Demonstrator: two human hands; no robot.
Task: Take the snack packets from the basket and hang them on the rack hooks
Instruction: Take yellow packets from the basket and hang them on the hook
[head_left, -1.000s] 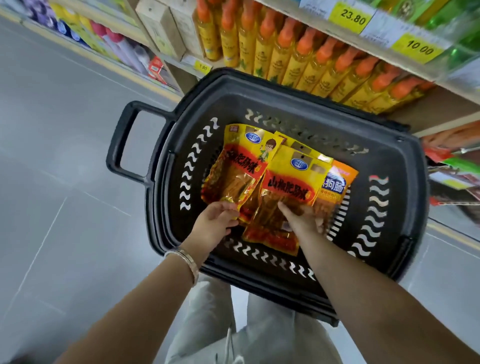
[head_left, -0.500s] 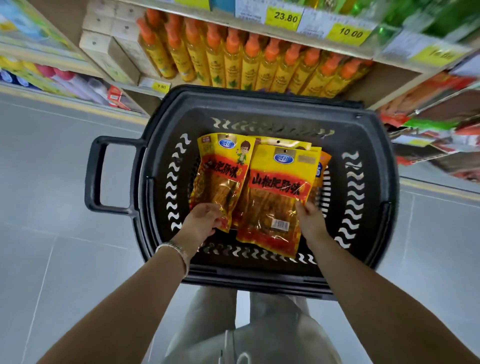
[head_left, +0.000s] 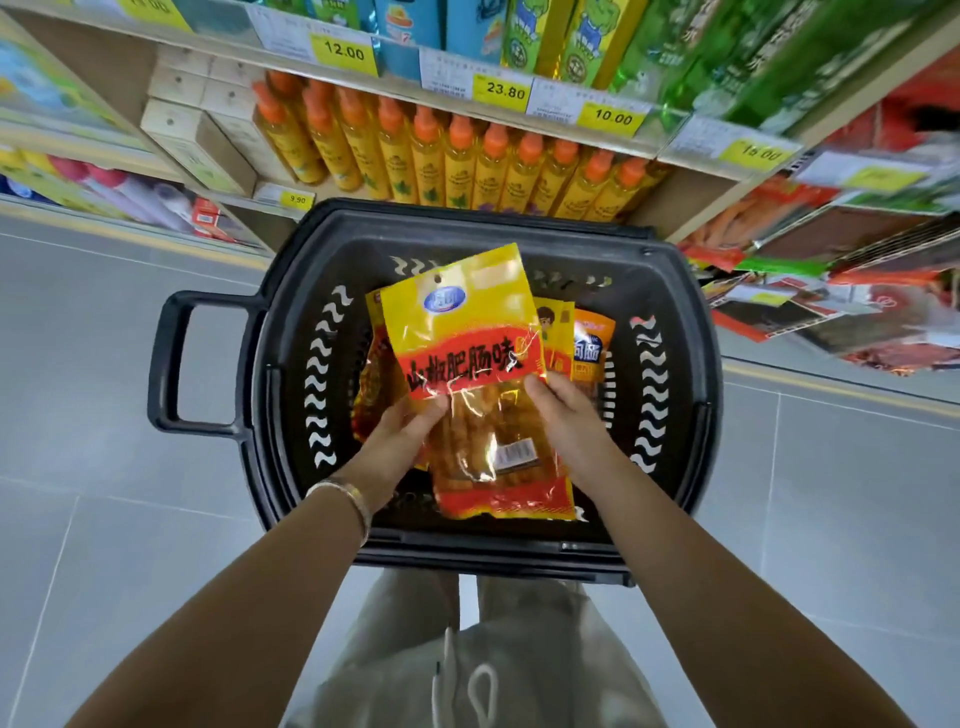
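Note:
A black plastic basket (head_left: 291, 395) stands on the floor in front of me. I hold a yellow and red snack packet (head_left: 467, 338) above it with both hands. My left hand (head_left: 395, 447) grips the packet's left edge, thumb on its front. My right hand (head_left: 566, 410) grips its right edge. Under it lie more yellow packets (head_left: 371, 384) and an orange one (head_left: 592, 348) in the basket. The rack with hanging snack packets (head_left: 831, 291) is at the right, blurred; its hooks are hard to make out.
Store shelves rise behind the basket, with a row of yellow bottles with orange caps (head_left: 467, 161), cardboard boxes (head_left: 208, 135) and yellow price tags (head_left: 501, 91). Grey tiled floor (head_left: 104, 415) lies to the left and right. The basket's handle (head_left: 171, 364) sticks out to the left.
Both hands have taken one packet and lifted it up out of the pile, towards me. My left hand left the other packet. The view has tilted up, showing more shelves.

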